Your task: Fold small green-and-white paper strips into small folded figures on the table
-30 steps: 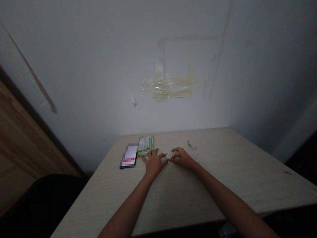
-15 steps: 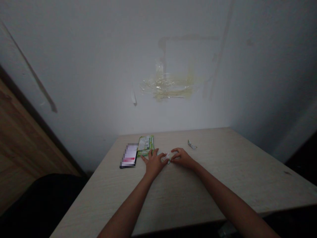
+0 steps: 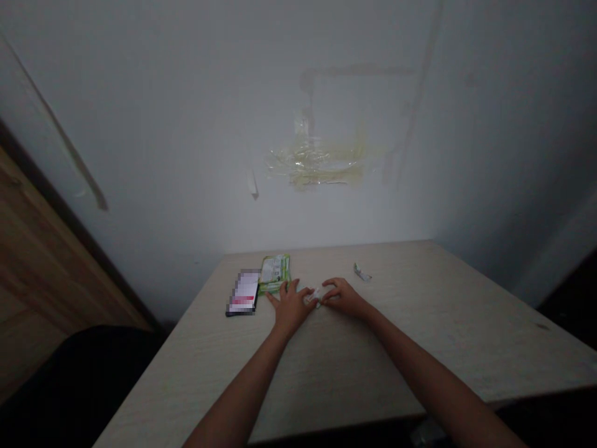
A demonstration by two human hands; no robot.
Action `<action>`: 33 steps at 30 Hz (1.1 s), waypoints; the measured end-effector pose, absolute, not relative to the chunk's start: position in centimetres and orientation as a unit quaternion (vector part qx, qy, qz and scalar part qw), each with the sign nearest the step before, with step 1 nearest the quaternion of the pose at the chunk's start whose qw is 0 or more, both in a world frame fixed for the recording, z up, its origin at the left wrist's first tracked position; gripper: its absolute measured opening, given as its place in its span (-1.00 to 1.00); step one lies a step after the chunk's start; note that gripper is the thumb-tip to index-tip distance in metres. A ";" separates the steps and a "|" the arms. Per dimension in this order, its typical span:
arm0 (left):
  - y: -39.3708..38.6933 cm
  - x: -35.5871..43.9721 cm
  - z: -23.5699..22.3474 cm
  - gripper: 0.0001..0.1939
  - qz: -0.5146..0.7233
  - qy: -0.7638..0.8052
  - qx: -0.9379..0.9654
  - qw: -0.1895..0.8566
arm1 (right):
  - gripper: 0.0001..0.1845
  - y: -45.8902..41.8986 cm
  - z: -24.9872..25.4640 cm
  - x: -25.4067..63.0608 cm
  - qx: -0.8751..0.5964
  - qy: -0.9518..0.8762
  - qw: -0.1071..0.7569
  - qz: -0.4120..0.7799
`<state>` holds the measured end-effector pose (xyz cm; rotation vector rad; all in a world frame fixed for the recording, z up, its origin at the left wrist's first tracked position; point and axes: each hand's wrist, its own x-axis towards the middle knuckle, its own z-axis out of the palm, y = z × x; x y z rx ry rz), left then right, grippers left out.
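Observation:
A small, crinkled white-and-green wrapper (image 3: 314, 297) lies low over the table between my two hands. My left hand (image 3: 291, 306) pinches its left side between thumb and forefinger, while the other fingers spread toward a green-and-white packet (image 3: 275, 270). At the wrapper's right edge, my right hand (image 3: 342, 297) has its thumb and fingertips curled together; the grip itself is tiny and partly hidden. What is inside the wrapper, if anything, cannot be made out.
Left of the packet lies a phone (image 3: 243, 294) with a lit, blurred screen. Another small twisted wrapper (image 3: 361, 272) rests beyond my right hand. The pale wooden table (image 3: 396, 386) meets a wall (image 3: 186, 155) with old tape. A dark rounded shape (image 3: 79, 373) stands at lower left.
Both hands stay in the same place with the wrapper between them. The wrapper's shape shifts slightly, and the view tilts a little.

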<state>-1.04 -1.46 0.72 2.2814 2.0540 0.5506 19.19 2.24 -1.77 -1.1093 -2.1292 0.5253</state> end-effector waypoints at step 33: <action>-1.6 -0.9 0.9 -0.61 0.169 0.668 0.724 0.021 | -0.90 2.3 -2.1 18.8 -0.440 -0.806 0.356 0.173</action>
